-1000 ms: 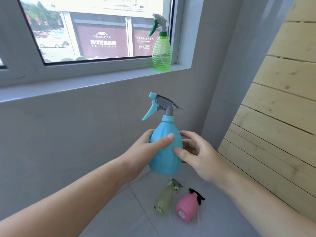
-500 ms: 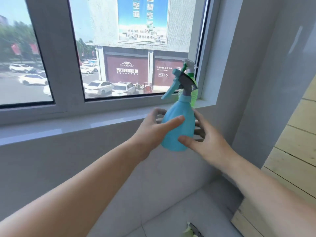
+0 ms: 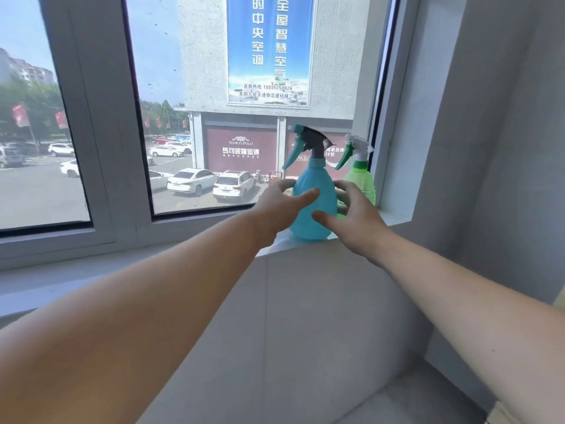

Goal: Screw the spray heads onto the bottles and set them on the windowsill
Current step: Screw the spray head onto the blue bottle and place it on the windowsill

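Observation:
A blue spray bottle (image 3: 315,185) with a grey and teal spray head stands upright on the grey windowsill (image 3: 122,261), near its right end. My left hand (image 3: 281,206) wraps its left side and my right hand (image 3: 354,215) cups its right side, both thumbs on the front. Just right of it, in the window corner, stands a translucent green spray bottle (image 3: 362,182) with a white and green head, partly hidden behind my right fingers.
The window frame (image 3: 91,142) and glass rise directly behind the sill. A grey wall (image 3: 477,148) closes off the right end. Below the sill is a tiled wall (image 3: 305,316), and a strip of floor shows at the bottom right.
Both hands lifted the blue bottle from low in front of the wall up onto the sill beside the green bottle. The bottles on the floor have left the view.

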`<state>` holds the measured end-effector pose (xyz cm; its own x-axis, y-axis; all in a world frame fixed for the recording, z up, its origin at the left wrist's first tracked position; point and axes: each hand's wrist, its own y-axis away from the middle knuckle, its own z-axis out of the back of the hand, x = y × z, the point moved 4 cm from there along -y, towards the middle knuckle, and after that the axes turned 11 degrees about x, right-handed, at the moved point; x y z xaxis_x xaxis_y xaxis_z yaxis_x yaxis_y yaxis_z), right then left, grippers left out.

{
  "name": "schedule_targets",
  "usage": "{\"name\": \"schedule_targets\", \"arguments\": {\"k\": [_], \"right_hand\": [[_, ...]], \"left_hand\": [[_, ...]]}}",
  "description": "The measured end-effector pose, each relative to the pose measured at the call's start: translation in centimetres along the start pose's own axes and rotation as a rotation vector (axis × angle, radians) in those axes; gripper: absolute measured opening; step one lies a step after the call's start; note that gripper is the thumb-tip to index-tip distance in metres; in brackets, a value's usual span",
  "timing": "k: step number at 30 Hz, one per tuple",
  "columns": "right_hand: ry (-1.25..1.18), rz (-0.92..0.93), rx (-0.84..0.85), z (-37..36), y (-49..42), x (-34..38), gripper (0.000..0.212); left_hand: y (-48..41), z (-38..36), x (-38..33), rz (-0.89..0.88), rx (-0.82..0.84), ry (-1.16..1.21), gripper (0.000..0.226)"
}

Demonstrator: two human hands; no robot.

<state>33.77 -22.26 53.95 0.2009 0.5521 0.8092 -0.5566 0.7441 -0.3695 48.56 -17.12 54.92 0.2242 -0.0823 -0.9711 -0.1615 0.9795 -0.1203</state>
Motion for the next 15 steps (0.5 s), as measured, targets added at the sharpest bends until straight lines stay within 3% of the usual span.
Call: {"name": "schedule_targets", "arguments": {"k": [3, 8, 15], "right_hand": [[0.009, -0.010, -0.002, -0.3, -1.0, -1.0, 0.068], [0.037, -0.019, -0.031, -0.2, -2.0, -2.0, 0.071], [0.062, -0.038, -0.044, -0.8, -1.7, -2.3, 0.078]], "left_hand": [[-1.3, 0.1, 1.1, 0.017, -0.071, -0.001, 0.075], [-1.9, 0.1, 1.5, 0.010, -0.159, -0.024, 0.060], [-1.7, 0.0, 1.2, 0.030, -0.149, -0.066, 0.071]]}}
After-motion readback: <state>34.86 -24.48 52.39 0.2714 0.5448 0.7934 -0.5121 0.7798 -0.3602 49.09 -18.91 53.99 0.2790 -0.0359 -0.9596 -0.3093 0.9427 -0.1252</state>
